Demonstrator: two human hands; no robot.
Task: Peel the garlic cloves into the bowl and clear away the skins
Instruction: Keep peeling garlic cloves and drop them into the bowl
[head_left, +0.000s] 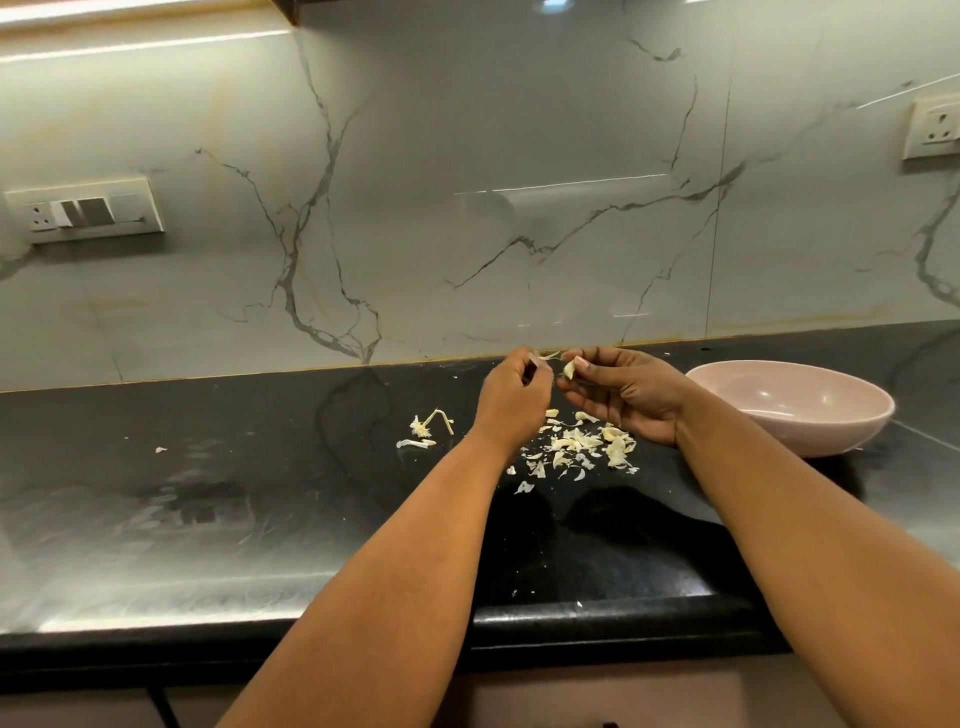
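From the head camera, two bare arms reach out over a dark counter (249, 519).

The right hand (631, 397) is turned palm up, with its fingers bent a little. Its thumb and first fingers pinch a small pale garlic clove (569, 370) (only a bit of it shows between the fingertips). The clove is up in the air, above the counter and not in the bowl.

The left hand (511, 395) is seen from the back. Its fingers are curled in tight, and its fingertips pinch a thin strip of skin (548, 356). The strip runs across the small gap between the two hands, toward the clove. The two hands are very close together, almost touching.

Under the hands, on the counter, lies a heap of peeled skins (582, 449), white and yellowish, spread in small flakes. To the left of the heap sits a dry garlic stem (431, 422) with a few more bits of skin by it. One tiny flake (161, 450) lies far off to the left.

A pink bowl (810, 415) stands on the counter to the right, just beside the right wrist. What is inside it cannot be told from here.
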